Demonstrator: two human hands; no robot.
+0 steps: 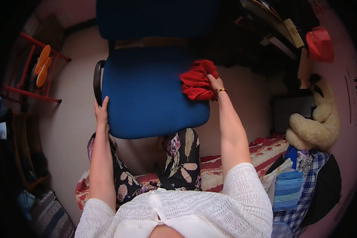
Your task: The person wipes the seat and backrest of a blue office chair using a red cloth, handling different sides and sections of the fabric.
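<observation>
A blue office chair (146,87) stands in front of me, its padded seat facing up. My left hand (101,114) grips the left edge of the seat, below the black armrest (99,79); its thumb shows along the edge and the other fingers are partly hidden. A bunched red cloth (198,79) rests on the right side of the seat. My right hand (215,83) is closed on the cloth's right part, with most fingers hidden by its folds.
I sit on a bed with a red and cream patterned cover (218,174). Folded clothes (287,190) and a beige plush toy (315,127) lie to the right. A red metal rack (37,95) holds orange sandals (43,65) on the left. A cluttered dark desk (281,45) stands far right.
</observation>
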